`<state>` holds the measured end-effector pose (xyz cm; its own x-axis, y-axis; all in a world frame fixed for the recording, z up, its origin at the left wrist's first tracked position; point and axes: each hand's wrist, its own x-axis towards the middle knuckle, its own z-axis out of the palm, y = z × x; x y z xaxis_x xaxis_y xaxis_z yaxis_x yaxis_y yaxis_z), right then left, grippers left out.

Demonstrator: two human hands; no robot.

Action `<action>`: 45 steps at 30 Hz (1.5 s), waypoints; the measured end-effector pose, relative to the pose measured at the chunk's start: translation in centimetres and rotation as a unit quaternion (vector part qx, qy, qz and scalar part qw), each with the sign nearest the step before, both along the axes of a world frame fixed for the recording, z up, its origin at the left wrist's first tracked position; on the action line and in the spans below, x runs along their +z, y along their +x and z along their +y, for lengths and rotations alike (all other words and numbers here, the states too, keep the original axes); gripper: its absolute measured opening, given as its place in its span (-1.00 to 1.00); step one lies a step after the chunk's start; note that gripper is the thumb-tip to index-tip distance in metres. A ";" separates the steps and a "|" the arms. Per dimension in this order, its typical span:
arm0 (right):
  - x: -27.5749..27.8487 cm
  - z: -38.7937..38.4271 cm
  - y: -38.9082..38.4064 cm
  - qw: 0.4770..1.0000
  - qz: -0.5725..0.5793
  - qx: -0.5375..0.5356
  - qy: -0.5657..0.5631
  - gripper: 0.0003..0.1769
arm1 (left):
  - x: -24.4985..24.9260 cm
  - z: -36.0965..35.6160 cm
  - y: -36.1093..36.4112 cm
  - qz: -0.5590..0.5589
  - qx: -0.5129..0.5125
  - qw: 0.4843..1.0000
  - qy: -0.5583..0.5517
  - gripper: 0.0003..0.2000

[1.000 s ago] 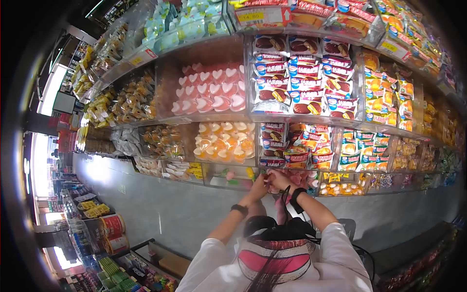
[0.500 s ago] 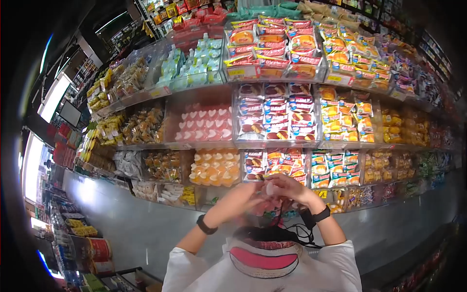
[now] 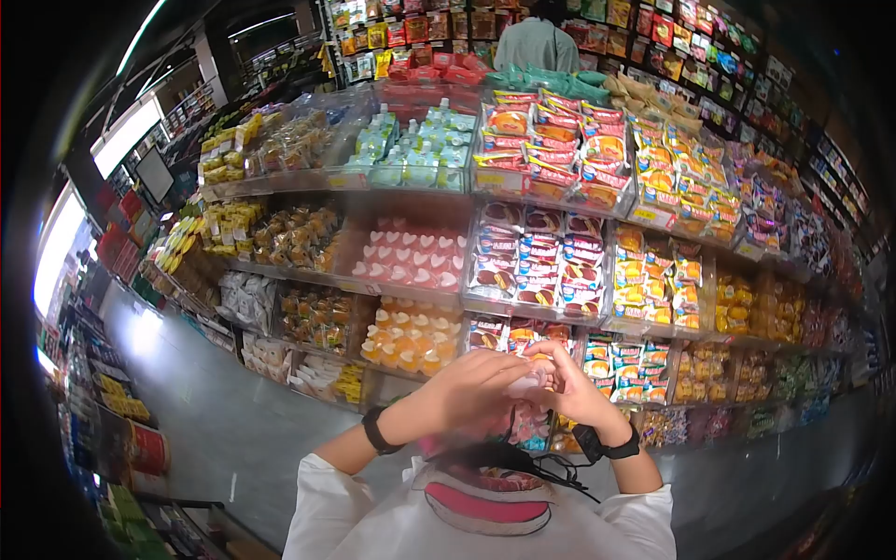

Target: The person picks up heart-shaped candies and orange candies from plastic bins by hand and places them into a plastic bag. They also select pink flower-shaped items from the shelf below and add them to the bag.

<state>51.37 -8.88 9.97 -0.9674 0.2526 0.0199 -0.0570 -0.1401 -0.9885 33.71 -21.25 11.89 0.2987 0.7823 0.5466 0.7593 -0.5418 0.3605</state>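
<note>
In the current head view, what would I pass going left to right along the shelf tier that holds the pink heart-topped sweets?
Yellow-wrapped snacks → clear-bagged brown snacks → pink heart-topped sweets → purple-and-white packets → orange-and-yellow packets.

From here I see clear, glossy plastic walls on the shelf bins [image 3: 551, 198]. The snack packets [image 3: 602, 149] toward the upper right have shiny, crinkled plastic film. The pouches [image 3: 439, 133] at upper center look like smooth, slightly glossy plastic. The floor [image 3: 187, 373] at lower left is smooth, grey and reflective. The shirt [image 3: 373, 523] at the bottom is soft, matt white cloth; the wristbands [image 3: 375, 431] look dark and matt.
</note>
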 end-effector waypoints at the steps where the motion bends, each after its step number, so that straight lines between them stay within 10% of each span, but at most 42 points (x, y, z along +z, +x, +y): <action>1: 0.1 -0.1 -0.5 1.000 0.007 -0.006 0.022 -0.37 | 0.2 -0.2 -0.3 0.010 0.016 1.000 0.010 -0.44; 11: 3.5 -1.1 -7.1 0.971 0.004 -0.091 0.222 -0.46 | 4.1 -2.0 -5.6 0.125 0.114 0.981 0.093 -0.65; 23: 6.3 0.7 -21.9 0.988 0.000 -0.140 0.070 -0.71 | 4.7 2.2 -19.2 0.080 0.131 0.987 0.042 -0.64; 36: -1.6 7.4 -36.5 0.930 -0.114 -0.172 0.305 -0.73 | -1.4 8.3 -32.9 0.021 0.128 0.990 -0.049 -0.72; 45: -7.2 13.0 -42.8 0.939 -0.149 -0.184 0.247 -0.62 | -6.2 12.8 -38.6 -0.027 0.170 0.982 -0.072 -0.81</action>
<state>8.59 4.09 2.79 -0.7975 0.6023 -0.0354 0.2787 0.3158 -0.9070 -4.89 -8.48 5.67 -0.0188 0.9026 0.4301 0.8653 -0.2008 0.4593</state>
